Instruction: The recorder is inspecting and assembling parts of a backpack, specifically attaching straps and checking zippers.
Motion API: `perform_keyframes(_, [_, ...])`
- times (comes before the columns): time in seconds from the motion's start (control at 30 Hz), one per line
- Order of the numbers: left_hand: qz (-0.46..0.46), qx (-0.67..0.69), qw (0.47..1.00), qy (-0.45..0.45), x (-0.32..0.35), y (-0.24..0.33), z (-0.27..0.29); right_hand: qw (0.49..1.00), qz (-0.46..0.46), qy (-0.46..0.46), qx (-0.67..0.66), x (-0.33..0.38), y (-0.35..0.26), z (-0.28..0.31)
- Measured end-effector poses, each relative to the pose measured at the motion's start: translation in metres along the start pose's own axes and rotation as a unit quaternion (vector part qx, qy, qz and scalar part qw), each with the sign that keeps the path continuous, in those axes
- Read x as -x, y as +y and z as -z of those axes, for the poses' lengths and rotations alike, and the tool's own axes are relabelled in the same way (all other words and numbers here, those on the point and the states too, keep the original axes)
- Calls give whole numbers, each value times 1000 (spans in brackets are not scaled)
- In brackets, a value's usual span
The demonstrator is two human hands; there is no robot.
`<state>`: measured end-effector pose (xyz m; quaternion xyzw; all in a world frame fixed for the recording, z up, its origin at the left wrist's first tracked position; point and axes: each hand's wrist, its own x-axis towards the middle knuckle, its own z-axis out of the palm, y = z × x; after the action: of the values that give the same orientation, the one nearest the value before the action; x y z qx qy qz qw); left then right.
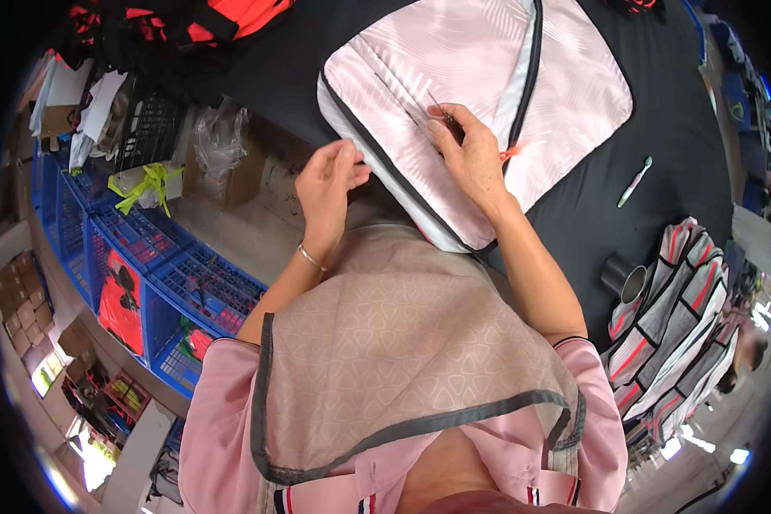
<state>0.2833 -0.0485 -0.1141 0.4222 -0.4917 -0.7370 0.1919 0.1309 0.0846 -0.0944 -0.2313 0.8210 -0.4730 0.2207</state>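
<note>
A pale pink patterned fabric piece [403, 64] with black edging and a light grey border strip lies across the black table in front of me. My right hand [469, 158] rests over it, fingers closed around a slim dark-handled tool [450, 125] with a thin metal tip; its exact kind is hard to make out. A small orange piece [511, 154] pokes out beside that hand. My left hand [332, 176] is raised beside the fabric's left edge. Its thumb and fingers are pinched together, and whatever may be between them is too small to see.
Blue plastic crates [201, 278] stand to my left, near a black crate [150, 124] and clear plastic wrapping [220, 141]. On the table's right lie a toothbrush [635, 182], a metal cup [623, 278] and striped grey-and-red fabric pieces [672, 308]. Red-and-black material [240, 15] sits at the far left.
</note>
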Motion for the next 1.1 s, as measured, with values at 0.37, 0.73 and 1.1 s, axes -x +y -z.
perform_keyframes(0.37, [40, 105, 993, 25, -55, -14, 34, 980, 136, -54, 132, 27, -1, -52])
perform_keyframes(0.73, [131, 1, 979, -157, -22, -42, 21, 984, 76, -67, 149, 19, -15, -35])
perform_keyframes(1.1, [76, 25, 919, -385, 3, -14, -23, 963, 156, 2, 219, -44, -67, -6])
